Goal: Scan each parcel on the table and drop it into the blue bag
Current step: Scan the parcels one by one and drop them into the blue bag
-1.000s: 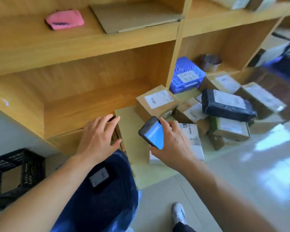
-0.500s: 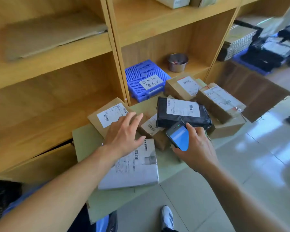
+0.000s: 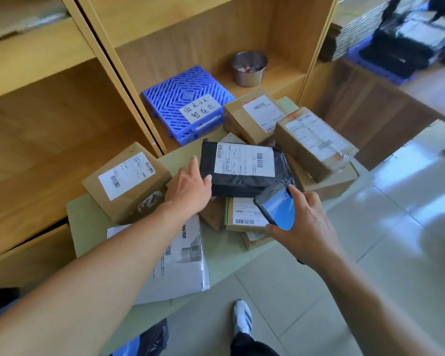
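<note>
A pile of labelled parcels covers the pale green table point(image 3: 88, 222). A black poly parcel point(image 3: 244, 181) with a white label lies on top of the middle. My left hand point(image 3: 188, 188) is at its left edge, thumb on its top, fingers hidden. My right hand point(image 3: 301, 224) holds a phone point(image 3: 276, 208) with a blue screen just below the black parcel. A brown box point(image 3: 129, 181) sits to the left, a white poly mailer point(image 3: 180, 265) lies at the front. A corner of the blue bag point(image 3: 139, 343) shows under the table's front edge.
Wooden shelves stand right behind the table, holding a blue plastic crate point(image 3: 185, 101) and a metal cup point(image 3: 248, 68). More brown boxes point(image 3: 314, 142) are stacked at the right of the pile. My shoe point(image 3: 242, 317) is on the tiled floor below.
My left hand moved from the white mailer to the left edge of the black parcel. The view swung right from the blue bag to the pile. The phone stayed in my right hand.
</note>
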A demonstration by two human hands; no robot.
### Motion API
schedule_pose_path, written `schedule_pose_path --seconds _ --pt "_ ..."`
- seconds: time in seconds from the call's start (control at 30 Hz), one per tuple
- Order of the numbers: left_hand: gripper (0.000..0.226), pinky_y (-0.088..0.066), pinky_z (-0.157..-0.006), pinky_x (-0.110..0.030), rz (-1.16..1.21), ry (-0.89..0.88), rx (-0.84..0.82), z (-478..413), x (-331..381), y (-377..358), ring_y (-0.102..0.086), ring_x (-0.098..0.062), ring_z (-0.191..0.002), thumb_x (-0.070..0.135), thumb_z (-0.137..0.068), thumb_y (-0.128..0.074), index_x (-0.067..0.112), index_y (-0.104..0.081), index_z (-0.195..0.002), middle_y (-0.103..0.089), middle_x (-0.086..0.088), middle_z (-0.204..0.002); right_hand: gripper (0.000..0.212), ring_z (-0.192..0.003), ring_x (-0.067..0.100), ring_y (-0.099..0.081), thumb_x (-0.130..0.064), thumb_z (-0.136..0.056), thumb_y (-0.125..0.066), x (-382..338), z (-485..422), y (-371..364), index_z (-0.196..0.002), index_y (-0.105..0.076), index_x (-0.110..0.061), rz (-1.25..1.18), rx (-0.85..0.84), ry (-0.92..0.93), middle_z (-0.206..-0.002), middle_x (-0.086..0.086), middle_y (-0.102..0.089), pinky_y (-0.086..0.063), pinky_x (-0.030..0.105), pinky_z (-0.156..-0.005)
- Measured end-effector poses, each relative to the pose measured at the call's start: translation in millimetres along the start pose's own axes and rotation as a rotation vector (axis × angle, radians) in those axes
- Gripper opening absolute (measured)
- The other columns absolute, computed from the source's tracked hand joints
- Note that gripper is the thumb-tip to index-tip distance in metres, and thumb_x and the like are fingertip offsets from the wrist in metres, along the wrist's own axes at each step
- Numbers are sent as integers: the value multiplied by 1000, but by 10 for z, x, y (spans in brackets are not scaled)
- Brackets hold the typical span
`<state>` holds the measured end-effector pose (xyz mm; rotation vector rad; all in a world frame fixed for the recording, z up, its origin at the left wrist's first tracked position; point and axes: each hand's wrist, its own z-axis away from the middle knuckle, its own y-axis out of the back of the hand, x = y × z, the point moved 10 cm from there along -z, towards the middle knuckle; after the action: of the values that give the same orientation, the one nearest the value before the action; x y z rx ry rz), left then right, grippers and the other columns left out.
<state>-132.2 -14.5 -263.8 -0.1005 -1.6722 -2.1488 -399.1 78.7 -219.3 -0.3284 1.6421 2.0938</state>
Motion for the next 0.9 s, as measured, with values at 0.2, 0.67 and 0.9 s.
schedule_pose_path --seconds 0.2,0.67,0.9 --pt "70 -54 -102 -53 734 305 -146 -68 -148 -309 -50 -34 -136 34 -103 -56 27 -16 -161 -37 -11 -160 102 -101 7 -32 -57 -78 -73 31 -40 76 -156 -12 -32 6 -5 -7 -135 -5 -34 -43 24 -80" --pt "60 -56 -93 -42 686 201 38 371 -1072 973 -62 -25 -113 47 -84 -58 30 -48 -141 -61 1 -129 97 -115 22 -49 -55 -73 -74 -783 108 -33 -151 -20 -32 87 22 162 -132 -2 -36 -48 32 -78" --pt "45 -54 -99 -48 621 334 226 1258 -2641 1989 -61 -26 -110 38 -89 -57 26 -53 -132 -63 -2 -122 99 -109 29 -53 -55 -68 -74 -1969 569 -763 -148 -24 -27 250 -133 407 -127 3 -41 -52 43 -82"
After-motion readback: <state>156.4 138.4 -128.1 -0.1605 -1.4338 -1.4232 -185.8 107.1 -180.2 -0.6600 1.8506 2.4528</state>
